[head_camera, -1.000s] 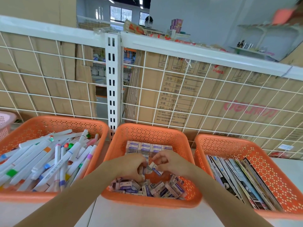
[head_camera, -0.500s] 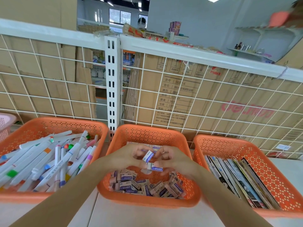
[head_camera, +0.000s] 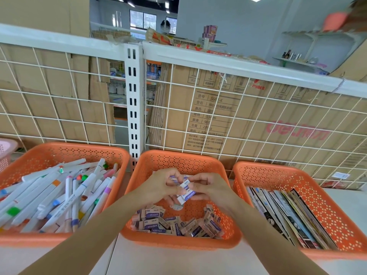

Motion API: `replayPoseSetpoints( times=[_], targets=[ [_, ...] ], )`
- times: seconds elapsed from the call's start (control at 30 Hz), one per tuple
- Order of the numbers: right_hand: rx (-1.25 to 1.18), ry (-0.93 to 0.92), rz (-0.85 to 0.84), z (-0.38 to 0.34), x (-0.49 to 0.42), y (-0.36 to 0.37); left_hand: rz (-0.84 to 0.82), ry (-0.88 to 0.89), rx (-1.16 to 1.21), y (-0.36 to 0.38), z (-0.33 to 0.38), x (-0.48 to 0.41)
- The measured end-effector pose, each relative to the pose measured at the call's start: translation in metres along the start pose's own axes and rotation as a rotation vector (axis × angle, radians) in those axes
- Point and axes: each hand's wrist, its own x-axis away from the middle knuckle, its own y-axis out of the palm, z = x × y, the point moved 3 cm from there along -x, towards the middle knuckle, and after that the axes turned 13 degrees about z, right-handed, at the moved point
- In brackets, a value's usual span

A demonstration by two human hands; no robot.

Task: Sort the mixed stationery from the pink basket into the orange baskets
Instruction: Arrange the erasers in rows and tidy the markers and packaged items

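— While both hands hover over the middle orange basket (head_camera: pixel 179 159), which step is this?
— Dropping erasers (head_camera: pixel 186 192): left hand (head_camera: pixel 158 185) and right hand (head_camera: pixel 210 187) pinch a small bunch above the pile. Next, fingers should open, then back to the pink basket (head_camera: pixel 7 147)

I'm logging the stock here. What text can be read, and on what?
"ERASER": held eraser and erasers in the middle basket.
"SG07-K", "0.5mm", "96": carton label.
Red carton logo: blurred.
Marker print, booklet covers: too small.
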Motion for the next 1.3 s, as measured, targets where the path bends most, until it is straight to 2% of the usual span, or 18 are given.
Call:
replayPoseSetpoints(
  times=[0.1, 0.23, 0.33, 0.43, 0.57, 0.7, 0.83, 1.13, 1.3],
  targets=[
    [-0.041, 0.034, 0.073, 0.002, -0.001, -0.002, 0.048, 0.075, -0.099, 0.001, 0.001, -0.001],
    [-0.081, 0.056, 0.162, 0.003, -0.005, -0.006, 0.154, 0.304, -0.467, 0.006, 0.007, -0.001],
    [-0.066, 0.054, 0.2, 0.003, -0.007, -0.008, 0.224, 0.42, -0.642, 0.016, 0.018, -0.002],
    [0.093, -0.014, 0.227, 0.003, -0.01, -0.01, 0.201, 0.395, -0.731, 0.021, 0.019, -0.007],
    [0.624, -0.364, 0.389, -0.005, -0.015, -0.029, 0.018, 0.316, -0.83, 0.031, 0.008, -0.017],
    [0.824, -0.561, 0.427, -0.001, -0.015, -0.04, -0.162, 0.284, -0.98, 0.044, -0.007, -0.031],
    [0.889, -0.599, 0.442, 0.01, -0.017, -0.041, -0.211, 0.289, -1.052, 0.051, -0.023, -0.038],
    [0.905, -0.594, 0.437, 0.018, -0.023, -0.039, -0.18, 0.41, -1.098, 0.054, -0.026, -0.043],
    [0.899, -0.595, 0.438, 0.019, -0.022, -0.039, -0.114, 0.481, -1.257, 0.057, -0.024, -0.048]
  ],
)
